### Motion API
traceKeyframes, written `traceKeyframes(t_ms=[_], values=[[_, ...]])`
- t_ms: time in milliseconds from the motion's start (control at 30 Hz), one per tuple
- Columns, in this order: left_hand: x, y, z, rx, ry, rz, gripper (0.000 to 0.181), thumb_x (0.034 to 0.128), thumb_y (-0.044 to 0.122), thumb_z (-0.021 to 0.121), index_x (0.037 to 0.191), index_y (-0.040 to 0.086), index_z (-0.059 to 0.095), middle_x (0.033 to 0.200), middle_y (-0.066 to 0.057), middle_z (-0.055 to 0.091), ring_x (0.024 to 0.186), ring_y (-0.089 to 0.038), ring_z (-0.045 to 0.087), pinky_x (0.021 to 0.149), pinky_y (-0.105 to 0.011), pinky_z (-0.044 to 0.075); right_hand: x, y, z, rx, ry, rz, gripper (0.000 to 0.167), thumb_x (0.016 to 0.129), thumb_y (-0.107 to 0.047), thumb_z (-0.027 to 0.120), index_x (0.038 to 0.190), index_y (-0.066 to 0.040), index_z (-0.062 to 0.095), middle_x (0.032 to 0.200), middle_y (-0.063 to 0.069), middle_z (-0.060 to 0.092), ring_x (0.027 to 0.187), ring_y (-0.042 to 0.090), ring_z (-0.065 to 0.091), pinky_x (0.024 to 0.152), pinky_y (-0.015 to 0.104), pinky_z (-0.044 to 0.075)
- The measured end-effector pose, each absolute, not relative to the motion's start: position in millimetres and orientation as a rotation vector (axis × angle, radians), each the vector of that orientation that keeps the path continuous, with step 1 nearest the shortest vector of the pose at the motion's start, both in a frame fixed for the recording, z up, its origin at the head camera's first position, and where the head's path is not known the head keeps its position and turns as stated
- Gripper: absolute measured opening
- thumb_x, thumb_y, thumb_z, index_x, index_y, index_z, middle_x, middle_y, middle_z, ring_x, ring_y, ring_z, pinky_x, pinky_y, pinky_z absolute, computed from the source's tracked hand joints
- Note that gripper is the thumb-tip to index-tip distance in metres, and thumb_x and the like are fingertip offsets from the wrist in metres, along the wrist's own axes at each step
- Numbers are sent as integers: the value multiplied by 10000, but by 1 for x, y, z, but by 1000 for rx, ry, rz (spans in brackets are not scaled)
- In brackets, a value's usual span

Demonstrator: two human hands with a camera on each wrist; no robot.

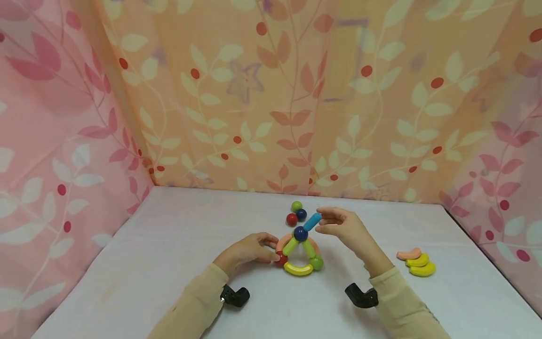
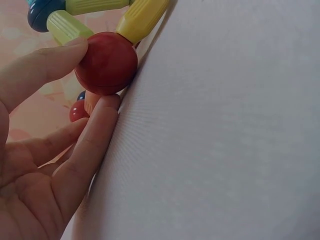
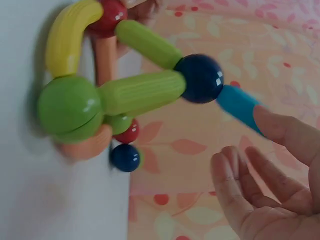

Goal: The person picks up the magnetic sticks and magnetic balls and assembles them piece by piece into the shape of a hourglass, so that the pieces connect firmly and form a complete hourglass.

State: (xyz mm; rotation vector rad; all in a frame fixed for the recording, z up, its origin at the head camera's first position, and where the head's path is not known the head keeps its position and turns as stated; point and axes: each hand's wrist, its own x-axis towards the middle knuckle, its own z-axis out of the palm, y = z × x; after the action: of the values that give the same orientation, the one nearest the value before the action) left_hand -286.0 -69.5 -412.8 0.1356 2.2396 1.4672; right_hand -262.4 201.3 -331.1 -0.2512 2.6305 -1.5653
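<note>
A small frame of magnetic sticks and balls stands on the table. Its front triangle has a red ball [image 2: 107, 62], a green ball [image 3: 70, 107], a curved yellow stick [image 1: 298, 269] and two light green sticks [image 3: 145, 92], which meet at a dark blue ball [image 1: 300, 234]. From that top ball a light blue stick [image 1: 312, 221] slants up to the right. My left hand [image 1: 254, 248] pinches the red ball between thumb and a finger. At the light blue stick's outer end is my right hand [image 1: 345, 230], its thumb overlapping the stick and its other fingers apart from it.
Behind the frame lie a loose green ball [image 1: 297, 206], a dark blue ball [image 1: 301, 214] and a red ball [image 1: 291, 219]. To the right, a curved orange stick [image 1: 409, 254] lies beside two curved yellow sticks [image 1: 422, 269]. Patterned curtains [image 1: 254, 94] enclose the white table [image 1: 169, 226].
</note>
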Motion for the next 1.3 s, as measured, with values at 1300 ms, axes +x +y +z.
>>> traceKeyframes(t_ms=[1300], values=[[-277,-77,-395,277,2279,1349,327,832,152,773,1148,126,694,1167,-31,688,978,-171,622,887,-334,572,-272,207,-372,-169,2501,-1131,376,845,-151,765,1189,-12,704,1129,97,726,886,147,640,855,359,575]])
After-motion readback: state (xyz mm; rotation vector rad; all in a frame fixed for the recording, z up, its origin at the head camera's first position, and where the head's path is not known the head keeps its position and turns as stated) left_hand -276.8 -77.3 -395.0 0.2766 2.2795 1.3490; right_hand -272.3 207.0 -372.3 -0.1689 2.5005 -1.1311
